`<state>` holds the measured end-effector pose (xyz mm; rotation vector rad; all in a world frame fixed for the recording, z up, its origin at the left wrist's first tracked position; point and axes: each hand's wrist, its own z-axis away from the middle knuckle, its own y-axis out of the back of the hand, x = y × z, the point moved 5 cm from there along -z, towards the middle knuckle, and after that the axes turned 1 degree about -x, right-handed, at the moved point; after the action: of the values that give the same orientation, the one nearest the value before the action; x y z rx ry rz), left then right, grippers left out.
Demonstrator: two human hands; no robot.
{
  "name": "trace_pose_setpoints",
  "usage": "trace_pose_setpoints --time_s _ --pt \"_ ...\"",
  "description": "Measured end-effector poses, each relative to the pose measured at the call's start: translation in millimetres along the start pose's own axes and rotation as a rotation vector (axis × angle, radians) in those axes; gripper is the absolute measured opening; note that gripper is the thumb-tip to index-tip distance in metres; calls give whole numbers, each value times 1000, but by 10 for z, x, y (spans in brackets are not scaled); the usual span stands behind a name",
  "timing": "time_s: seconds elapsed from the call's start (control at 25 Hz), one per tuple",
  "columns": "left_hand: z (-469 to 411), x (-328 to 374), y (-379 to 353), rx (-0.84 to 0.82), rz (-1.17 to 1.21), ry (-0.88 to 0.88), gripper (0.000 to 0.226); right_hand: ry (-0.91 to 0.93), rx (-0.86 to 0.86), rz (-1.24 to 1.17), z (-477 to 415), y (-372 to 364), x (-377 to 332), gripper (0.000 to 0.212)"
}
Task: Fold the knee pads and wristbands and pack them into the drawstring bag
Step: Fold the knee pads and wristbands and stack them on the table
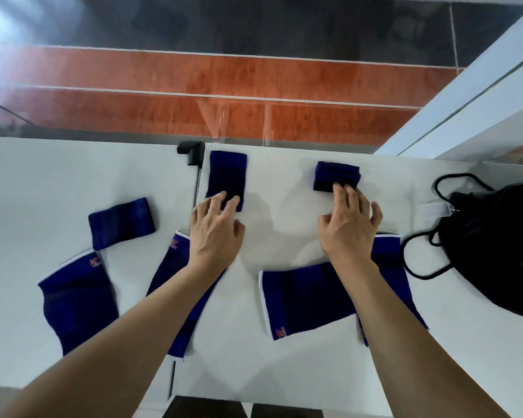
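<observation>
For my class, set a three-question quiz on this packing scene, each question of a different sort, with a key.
1. True or false: the black fabric drawstring bag lies at the right end of the white table.
2. Multiple choice: the right hand touches (A) the folded dark blue wristband, (B) the bag, (C) a blue knee pad with white trim.
3. Fill in: the left hand rests its fingertips on the flat, unfolded dark blue ______.

Key: 1 true; 2 A; 3 wristband.
</observation>
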<state>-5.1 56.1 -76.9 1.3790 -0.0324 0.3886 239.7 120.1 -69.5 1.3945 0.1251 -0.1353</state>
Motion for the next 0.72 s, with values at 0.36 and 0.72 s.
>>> trace_pose_setpoints --time_s 0.36,0.72 --pt "195 -320 268 100 77 72 51 427 -124 -149 386 -250 -1047 61" --pt "194 -1491 482 -11 99 327 43 410 -160 -78 503 -377 -1086 58"
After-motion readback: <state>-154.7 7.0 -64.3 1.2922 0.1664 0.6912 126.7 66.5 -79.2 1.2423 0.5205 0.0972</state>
